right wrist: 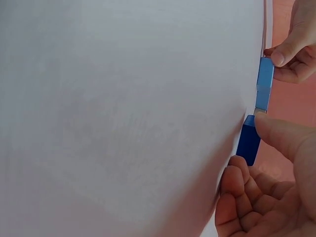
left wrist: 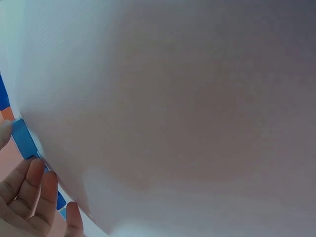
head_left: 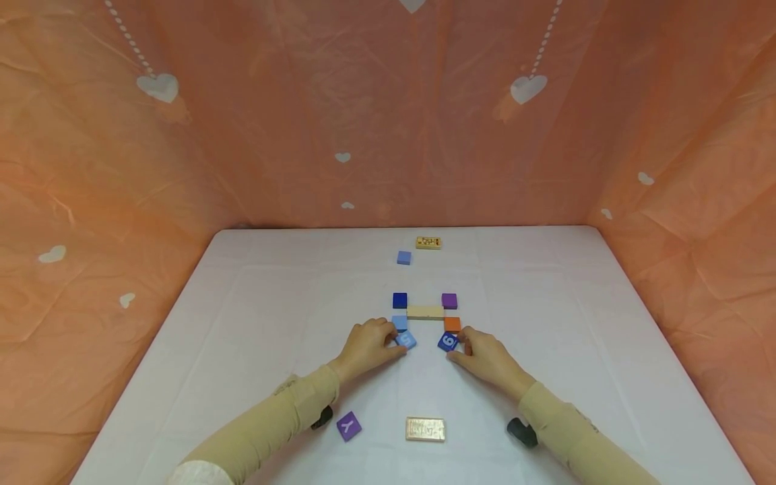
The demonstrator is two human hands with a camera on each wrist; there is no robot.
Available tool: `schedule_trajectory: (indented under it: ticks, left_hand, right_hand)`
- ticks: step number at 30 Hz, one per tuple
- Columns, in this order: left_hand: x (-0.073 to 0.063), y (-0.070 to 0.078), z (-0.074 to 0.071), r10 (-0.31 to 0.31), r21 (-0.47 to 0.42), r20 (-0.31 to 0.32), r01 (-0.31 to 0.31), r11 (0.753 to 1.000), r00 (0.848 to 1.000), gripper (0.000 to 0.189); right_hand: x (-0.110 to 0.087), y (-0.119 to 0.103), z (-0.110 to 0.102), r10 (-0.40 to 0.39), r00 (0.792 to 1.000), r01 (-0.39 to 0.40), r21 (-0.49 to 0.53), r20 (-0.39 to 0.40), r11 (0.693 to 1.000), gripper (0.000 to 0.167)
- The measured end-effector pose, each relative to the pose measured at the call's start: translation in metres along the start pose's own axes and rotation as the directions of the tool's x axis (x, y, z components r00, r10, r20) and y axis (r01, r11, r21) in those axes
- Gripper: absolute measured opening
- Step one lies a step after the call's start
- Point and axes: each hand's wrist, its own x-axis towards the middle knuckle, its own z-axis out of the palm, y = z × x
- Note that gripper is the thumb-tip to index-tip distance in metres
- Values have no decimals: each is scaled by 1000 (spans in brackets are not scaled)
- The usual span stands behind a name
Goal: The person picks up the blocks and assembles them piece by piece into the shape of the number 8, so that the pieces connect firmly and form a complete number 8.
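Note:
My left hand [head_left: 368, 347] pinches a light blue block [head_left: 406, 339] with a pale marking between thumb and fingers, turned at an angle on the white table. Just behind it sits another light blue block [head_left: 399, 322]. On the other side, my right hand [head_left: 487, 357] pinches a dark blue block [head_left: 448, 341] marked with a white 6, close in front of an orange block [head_left: 452, 325]. In the right wrist view the thumb and fingertips grip opposite ends of the dark blue block [right wrist: 249, 140]. The left wrist view shows the light blue block [left wrist: 23, 138] between thumb and fingers.
A beige bar [head_left: 426, 312] lies between the two block columns, with a dark blue block [head_left: 400, 300] and purple block [head_left: 449, 301] behind. Farther back are a periwinkle block [head_left: 403, 258] and gold bar [head_left: 428, 243]. Nearer lie a purple Y block [head_left: 349, 426] and gold bar [head_left: 425, 429].

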Motion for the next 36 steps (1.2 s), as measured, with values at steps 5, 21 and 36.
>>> schedule_trajectory:
  ticks: [5, 21, 36]
  left_hand:
    - [0, 0, 0, 1, 6, 4, -1, 1000, 1000, 27]
    - [-2, -3, 1, 36, 10, -12, -36, 999, 999, 27]
    - [-2, -4, -2, 49, 28, -2, -49, 998, 999, 29]
  right_hand:
    - [0, 0, 1, 2, 1000, -2, 2, -3, 1000, 39]
    - [-1, -1, -1, 21, 1000, -21, 6, -2, 1000, 46]
    - [-19, -8, -4, -75, 997, 74, 48, 26, 996, 29]
